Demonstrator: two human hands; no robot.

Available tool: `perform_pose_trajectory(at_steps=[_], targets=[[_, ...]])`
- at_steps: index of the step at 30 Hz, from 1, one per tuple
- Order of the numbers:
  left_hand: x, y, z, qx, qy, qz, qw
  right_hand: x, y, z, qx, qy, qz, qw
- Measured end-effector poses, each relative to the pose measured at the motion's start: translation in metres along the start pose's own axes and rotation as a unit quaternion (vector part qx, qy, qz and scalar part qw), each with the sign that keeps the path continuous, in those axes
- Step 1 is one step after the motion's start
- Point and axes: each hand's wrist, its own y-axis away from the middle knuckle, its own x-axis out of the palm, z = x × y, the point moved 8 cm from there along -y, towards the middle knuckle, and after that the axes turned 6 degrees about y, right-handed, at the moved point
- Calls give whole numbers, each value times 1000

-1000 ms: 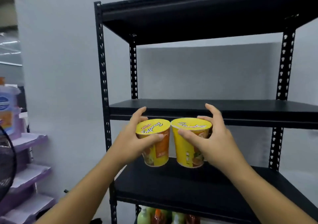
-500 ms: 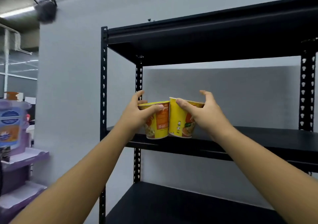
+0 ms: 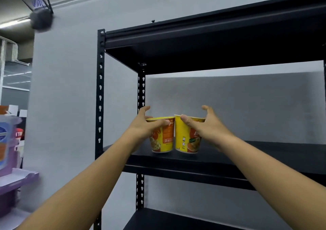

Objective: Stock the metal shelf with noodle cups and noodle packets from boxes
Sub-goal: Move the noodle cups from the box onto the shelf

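Two yellow noodle cups stand side by side on the upper board of the black metal shelf (image 3: 264, 152), near its left end. My left hand (image 3: 146, 125) grips the left cup (image 3: 164, 139) round its rim, thumb across the front. My right hand (image 3: 202, 125) grips the right cup (image 3: 185, 138) the same way. The cups touch each other at the top. Their bases are at the board's surface; the right cup leans slightly.
The shelf's top board (image 3: 211, 41) hangs above the hands. A lower board (image 3: 176, 219) shows below. The left front upright (image 3: 100, 106) stands beside my left arm. A purple rack (image 3: 15, 176) with bottles sits at far left. The grey wall lies behind.
Both hands carried the cups up from the lower board's level and forward onto the upper board. The camera tilted upward with them.
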Motion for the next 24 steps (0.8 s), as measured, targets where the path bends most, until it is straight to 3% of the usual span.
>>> perform_pose_trajectory(at_steps=[10,14,24], targets=[[-10,-17,32,-11,6,65,998,34,-13,-18,26,16,44,999],[-10,-15,40,-16,-52,118,992,39,-16,-26,26,27,76,996],[-23,-56,64,-74,-110,98,986,65,-70,-41,49,82,89,991]])
